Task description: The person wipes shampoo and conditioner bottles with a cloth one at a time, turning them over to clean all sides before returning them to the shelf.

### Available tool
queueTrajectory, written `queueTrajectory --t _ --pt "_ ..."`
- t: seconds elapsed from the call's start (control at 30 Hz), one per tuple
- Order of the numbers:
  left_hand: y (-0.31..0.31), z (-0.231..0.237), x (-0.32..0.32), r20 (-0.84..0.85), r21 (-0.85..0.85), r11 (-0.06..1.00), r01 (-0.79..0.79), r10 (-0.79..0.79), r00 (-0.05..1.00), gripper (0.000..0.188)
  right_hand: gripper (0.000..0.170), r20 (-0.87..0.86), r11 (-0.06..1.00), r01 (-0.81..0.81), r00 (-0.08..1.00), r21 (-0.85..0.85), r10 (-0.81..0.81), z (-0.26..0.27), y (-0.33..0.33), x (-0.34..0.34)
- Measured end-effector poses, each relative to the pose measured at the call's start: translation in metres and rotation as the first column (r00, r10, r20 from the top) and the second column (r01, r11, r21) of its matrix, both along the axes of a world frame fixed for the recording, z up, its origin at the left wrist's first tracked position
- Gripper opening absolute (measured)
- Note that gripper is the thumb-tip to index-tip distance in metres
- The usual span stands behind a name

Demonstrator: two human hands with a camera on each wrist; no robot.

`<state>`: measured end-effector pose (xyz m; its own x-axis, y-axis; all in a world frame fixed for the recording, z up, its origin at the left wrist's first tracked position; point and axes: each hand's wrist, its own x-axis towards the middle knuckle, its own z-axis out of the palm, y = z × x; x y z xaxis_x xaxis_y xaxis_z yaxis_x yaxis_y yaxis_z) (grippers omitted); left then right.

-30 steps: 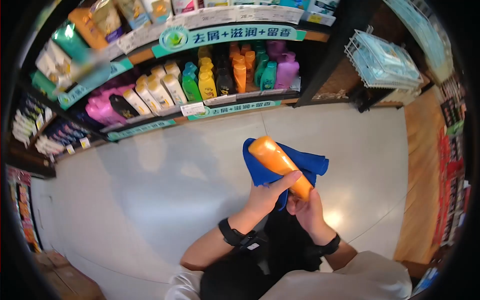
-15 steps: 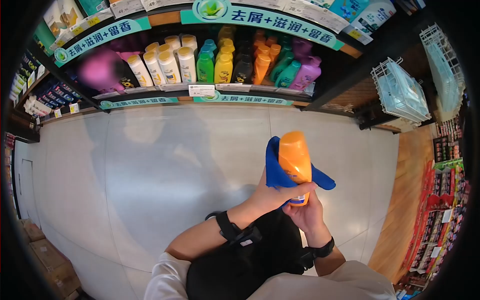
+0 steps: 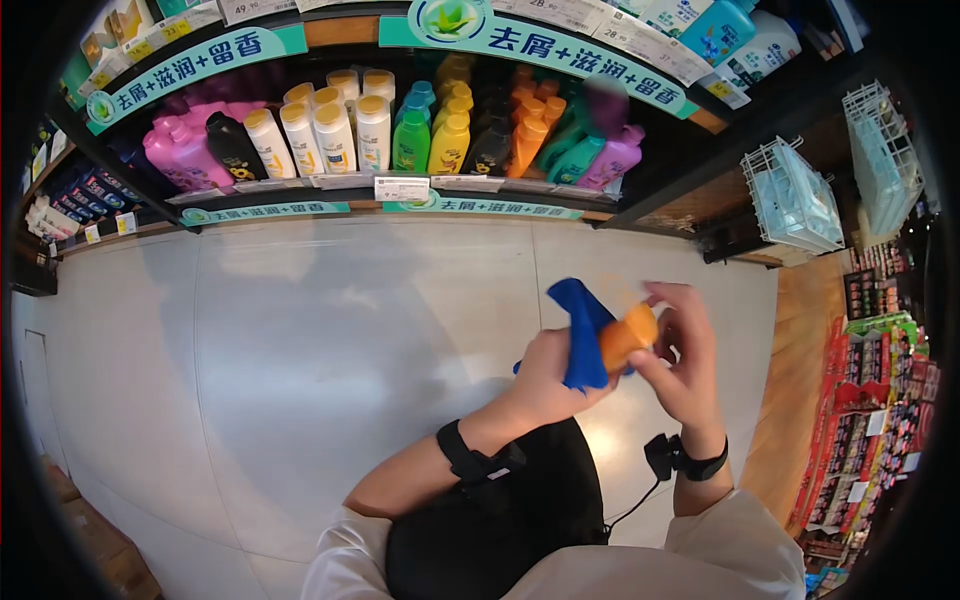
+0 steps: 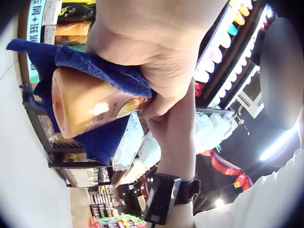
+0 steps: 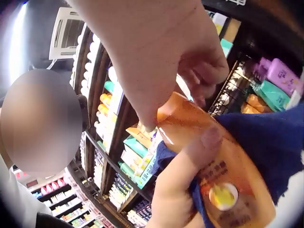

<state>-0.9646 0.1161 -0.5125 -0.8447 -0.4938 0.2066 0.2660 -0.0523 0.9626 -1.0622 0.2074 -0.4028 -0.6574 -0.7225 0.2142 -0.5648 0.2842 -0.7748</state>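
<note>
An orange plastic bottle with a yellow round emblem on its label is held in my left hand. A blue cloth lies between that palm and the bottle, its corners sticking out. The left thumb lies across the bottle's front in the right wrist view. My right hand is at the narrower orange end, thumb and bent fingers apart on either side of it. The bottle's broad base faces away from the right hand in the left wrist view.
Ahead, a low shelf holds white bottles, a yellow bottle, orange bottles and purple ones. Wire baskets with pale blue packs hang at the right. Pale floor tiles lie below, and cardboard boxes stand at lower left.
The bottle has turned in the cloth so its narrower end now points right, towards the right hand. The right hand has risen from below the bottle to its right side and spread its fingers.
</note>
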Motion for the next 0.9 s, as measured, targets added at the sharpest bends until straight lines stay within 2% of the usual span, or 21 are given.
queueTrajectory --t 0.07,0.2,0.27,0.3,0.33,0.37,0.4,0.47,0.53,0.67,0.7,0.77,0.8,0.87,0.9 --pt "0.001 0.000 -0.001 -0.018 0.086 0.990 0.115 -0.114 0.993 0.029 0.028 -0.084 0.933 -0.253 0.956 0.256 0.282 0.005 -0.015 -0.006" --pt "-0.006 -0.011 -0.007 -0.108 0.144 0.989 0.035 -0.019 0.994 0.030 0.026 -0.161 0.920 -0.239 0.941 0.309 0.299 0.006 -0.025 -0.024" --pt "-0.016 -0.021 -0.006 -0.144 0.186 0.982 0.034 -0.007 0.990 0.031 0.021 -0.013 0.983 -0.110 0.993 0.149 0.114 0.003 -0.022 -0.046" --pt "-0.017 -0.034 -0.006 -0.083 0.241 0.970 -0.003 0.023 0.996 0.028 0.020 0.069 0.997 -0.017 0.998 0.082 0.011 0.008 -0.026 -0.058" --pt "-0.021 -0.047 -0.006 -0.089 0.247 0.969 -0.011 0.034 0.995 0.028 0.021 0.032 1.000 0.005 0.999 -0.017 -0.004 0.010 -0.030 -0.076" --pt "-0.027 -0.060 -0.006 0.013 0.430 0.901 -0.063 0.064 0.998 0.024 0.024 0.037 0.993 0.120 0.992 -0.014 -0.119 0.020 -0.038 -0.088" --pt "-0.033 -0.067 -0.004 0.117 0.592 0.796 -0.123 0.067 0.991 0.020 0.027 0.070 0.990 0.140 0.988 -0.027 -0.138 0.025 -0.046 -0.102" --pt "-0.053 -0.074 -0.001 0.033 0.786 0.604 -0.135 0.178 0.983 0.016 0.030 0.075 0.986 0.164 0.984 -0.027 -0.162 0.020 -0.062 -0.130" --pt "-0.072 -0.067 0.007 -0.074 0.831 0.548 -0.098 0.283 0.956 0.022 0.032 0.054 0.981 0.180 0.983 -0.072 -0.176 0.000 -0.083 -0.150" --pt "-0.091 -0.054 0.031 -0.216 0.834 0.552 0.013 0.305 0.928 0.051 0.037 0.010 0.987 0.151 0.989 -0.047 -0.150 -0.040 -0.121 -0.183" --pt "-0.093 -0.062 0.036 -0.213 0.834 0.551 0.007 0.310 0.927 0.051 0.037 -0.021 0.987 0.159 0.987 -0.020 -0.159 -0.049 -0.130 -0.186" --pt "-0.095 -0.080 0.045 -0.318 0.846 0.512 0.147 0.264 0.911 0.073 0.040 -0.096 0.981 0.189 0.978 0.040 -0.185 -0.064 -0.146 -0.189" --pt "-0.094 -0.082 0.047 -0.312 0.850 0.508 0.140 0.271 0.910 0.073 0.040 -0.092 0.982 0.183 0.980 0.046 -0.178 -0.071 -0.152 -0.190" --pt "-0.096 -0.081 0.051 -0.342 0.699 0.707 0.104 0.203 0.918 0.095 0.042 -0.200 0.985 0.161 0.969 0.062 -0.146 -0.086 -0.163 -0.192" --pt "-0.098 -0.076 0.053 -0.336 0.702 0.706 0.095 0.210 0.918 0.095 0.044 -0.215 0.984 0.152 0.968 0.089 -0.131 -0.090 -0.170 -0.193"
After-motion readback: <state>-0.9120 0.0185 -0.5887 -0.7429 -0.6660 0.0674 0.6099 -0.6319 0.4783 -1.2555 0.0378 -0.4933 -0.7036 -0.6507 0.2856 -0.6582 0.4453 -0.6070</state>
